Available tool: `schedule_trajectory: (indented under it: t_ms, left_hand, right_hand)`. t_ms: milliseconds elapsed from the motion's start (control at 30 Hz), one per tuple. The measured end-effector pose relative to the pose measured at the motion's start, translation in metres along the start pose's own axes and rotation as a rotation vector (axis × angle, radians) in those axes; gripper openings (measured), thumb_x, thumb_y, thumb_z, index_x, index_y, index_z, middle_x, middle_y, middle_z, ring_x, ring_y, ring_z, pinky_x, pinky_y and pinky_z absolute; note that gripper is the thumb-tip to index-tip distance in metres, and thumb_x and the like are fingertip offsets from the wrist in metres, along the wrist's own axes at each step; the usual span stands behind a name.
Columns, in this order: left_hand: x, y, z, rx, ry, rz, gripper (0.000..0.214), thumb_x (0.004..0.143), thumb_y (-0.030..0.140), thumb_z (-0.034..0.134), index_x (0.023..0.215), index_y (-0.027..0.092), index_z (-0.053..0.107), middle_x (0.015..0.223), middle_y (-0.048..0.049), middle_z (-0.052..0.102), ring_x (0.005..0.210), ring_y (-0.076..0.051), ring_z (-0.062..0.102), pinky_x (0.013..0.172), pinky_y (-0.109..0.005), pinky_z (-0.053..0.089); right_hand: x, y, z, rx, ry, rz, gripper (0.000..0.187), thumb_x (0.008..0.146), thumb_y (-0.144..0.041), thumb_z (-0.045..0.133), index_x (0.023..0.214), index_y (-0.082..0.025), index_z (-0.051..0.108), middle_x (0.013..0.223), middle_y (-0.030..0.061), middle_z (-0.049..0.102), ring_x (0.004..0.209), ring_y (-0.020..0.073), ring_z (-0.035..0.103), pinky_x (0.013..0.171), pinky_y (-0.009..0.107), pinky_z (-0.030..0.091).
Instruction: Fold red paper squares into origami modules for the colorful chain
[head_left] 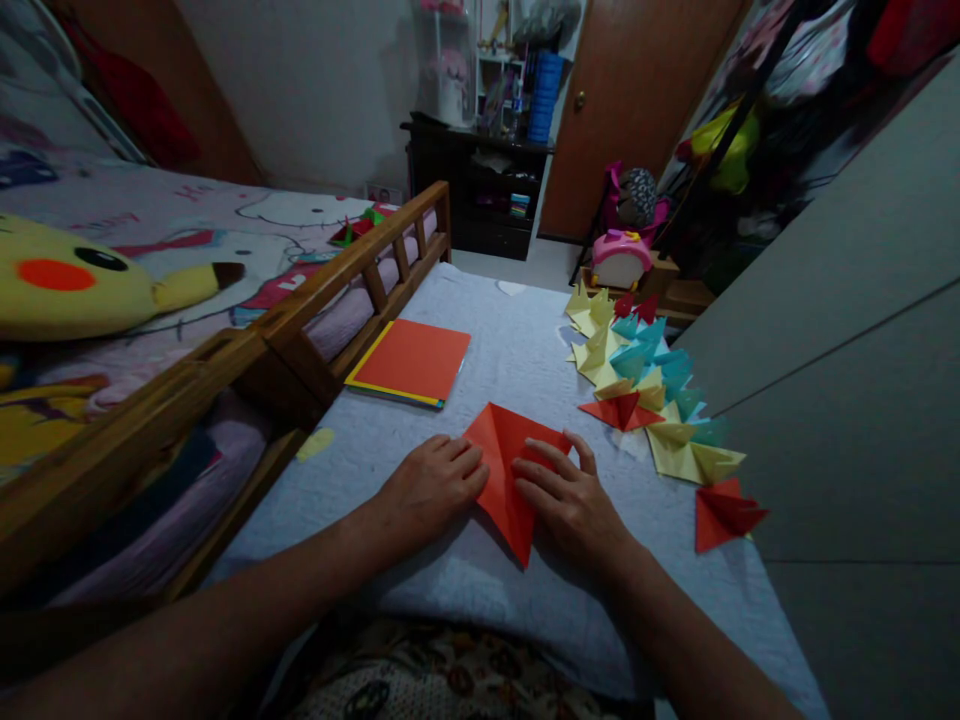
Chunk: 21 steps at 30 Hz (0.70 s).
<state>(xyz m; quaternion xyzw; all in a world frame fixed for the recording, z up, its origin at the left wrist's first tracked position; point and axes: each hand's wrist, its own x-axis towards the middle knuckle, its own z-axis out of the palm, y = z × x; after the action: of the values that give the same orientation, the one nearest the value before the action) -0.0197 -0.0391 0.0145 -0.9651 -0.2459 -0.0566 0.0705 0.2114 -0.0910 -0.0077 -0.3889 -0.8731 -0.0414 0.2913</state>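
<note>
A red sheet of origami paper (498, 500), creased down the middle, lies in front of me on the cloth-covered surface. The fingers of my left hand (435, 485) are close together and hold its left edge. My right hand (574, 500) grips the right part, with fingers over the paper and one bent at the upper right edge; its thumb is hidden. Beyond my left hand is a stack of square paper (416, 360), orange-red on top with yellow below. Several folded paper pieces (637, 350) in yellow, blue and red stand along the right side.
A wooden bed rail (300, 310) runs along the left, with a yellow plush toy (67, 280) on the bed behind it. One red folded piece (727, 515) sits near the right edge. A pale cabinet (862, 400) borders the right side. Farther back stands a dark shelf unit (480, 190).
</note>
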Motion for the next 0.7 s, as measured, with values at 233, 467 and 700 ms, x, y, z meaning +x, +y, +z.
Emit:
schedule_trajectory:
  t_ms: [233,467,700]
  left_hand:
    - [-0.003,-0.021,0.011,-0.029,0.369,0.149,0.024,0.101,0.016,0.049,0.12,0.013,0.063,0.123,-0.0112,0.07,0.118,-0.028,0.061,0.094,-0.041,0.051]
    - [-0.004,-0.028,0.02,-0.099,0.252,0.173,0.021,0.099,0.016,0.053,0.115,0.016,0.067,0.117,-0.0089,0.074,0.107,-0.025,0.067,0.091,-0.042,0.053]
    - [-0.007,-0.031,0.022,-0.356,0.104,-0.002,0.025,0.092,0.009,0.053,0.106,0.018,0.071,0.113,-0.0083,0.076,0.102,-0.023,0.071,0.087,-0.037,0.054]
  right_hand:
    - [0.0,-0.004,-0.012,-0.038,0.071,-0.022,0.023,0.096,-0.015,0.046,0.108,-0.016,0.065,0.113,0.0094,0.076,0.116,0.0284,0.063,0.099,0.048,0.032]
    - [-0.002,-0.005,-0.01,-0.062,-0.052,-0.005,0.019,0.089,-0.021,0.056,0.105,-0.017,0.066,0.115,0.0084,0.075,0.101,0.0277,0.064,0.089,0.044,0.036]
    - [-0.001,0.0,-0.005,0.102,-0.079,0.019,0.015,0.093,-0.015,0.049,0.098,-0.018,0.062,0.104,0.0088,0.075,0.099,0.023,0.068,0.092,0.041,0.041]
